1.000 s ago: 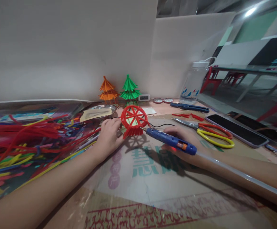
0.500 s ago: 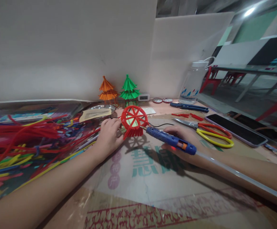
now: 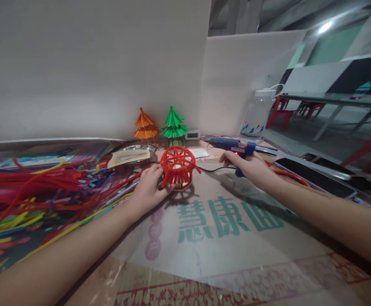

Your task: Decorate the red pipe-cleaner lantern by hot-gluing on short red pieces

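My left hand [image 3: 150,185] grips the left side of a round red pipe-cleaner frame [image 3: 178,160], which has spokes on top and a short fringe along its front edge. A pale base shows under it, close to the board. Farther right, my right hand [image 3: 247,163] is closed around the handle of a blue hot glue gun [image 3: 233,145]. The gun's nozzle points left, away from the red frame, and a small red light glows on its body. A clear glue stick trails from its back end. Scissors beneath my right forearm are mostly hidden.
Bundles of coloured pipe cleaners [image 3: 45,182] fill the left side. An orange model tree [image 3: 145,125] and a green one [image 3: 174,125] stand by the wall, near a metal dish [image 3: 137,148]. A phone [image 3: 315,176] and a water bottle [image 3: 257,114] are on the right.
My right hand has carried the glue gun away from the red frame, up and to the right, over the scissors. My left hand still holds the frame, which now tilts more level.
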Motion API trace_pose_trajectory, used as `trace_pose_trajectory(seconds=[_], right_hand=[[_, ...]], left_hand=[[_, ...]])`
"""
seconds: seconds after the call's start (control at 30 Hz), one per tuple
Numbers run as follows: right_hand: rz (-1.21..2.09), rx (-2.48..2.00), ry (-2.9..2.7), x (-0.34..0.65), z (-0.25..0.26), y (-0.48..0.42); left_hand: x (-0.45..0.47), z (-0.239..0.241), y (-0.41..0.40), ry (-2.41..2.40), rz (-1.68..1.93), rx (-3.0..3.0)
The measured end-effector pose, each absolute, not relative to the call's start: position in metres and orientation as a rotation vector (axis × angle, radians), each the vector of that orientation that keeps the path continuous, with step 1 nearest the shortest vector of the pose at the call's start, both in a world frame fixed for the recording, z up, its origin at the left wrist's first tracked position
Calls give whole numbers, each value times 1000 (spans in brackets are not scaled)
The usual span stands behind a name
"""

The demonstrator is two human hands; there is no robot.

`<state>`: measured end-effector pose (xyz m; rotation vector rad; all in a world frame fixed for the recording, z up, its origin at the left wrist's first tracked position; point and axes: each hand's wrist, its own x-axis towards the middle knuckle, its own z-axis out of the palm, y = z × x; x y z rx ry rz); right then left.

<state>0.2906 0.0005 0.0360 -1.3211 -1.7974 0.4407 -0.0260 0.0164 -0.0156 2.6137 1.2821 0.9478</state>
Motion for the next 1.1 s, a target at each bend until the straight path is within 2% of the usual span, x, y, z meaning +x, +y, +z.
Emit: trace_pose_trajectory(seconds=[0.17,0.4,0.57,0.83,1.1], right_hand=[[365,-1616,-1775,295,39,77],[395,-1726,-1833,283,22,134],[372,-1734,-1956,300,21,134],[80,-1936,-2053,374,52,95],[-6,-1904,-2164,367,25,72]], left_hand=[[-26,-21,17,1177,911,2670],[-26,-21,17,1230,871,2730],[-27,-21,18,1252,903,2667],[-27,-25,23,1311,985,2375],[-23,-15,19,1097,1026,2338]])
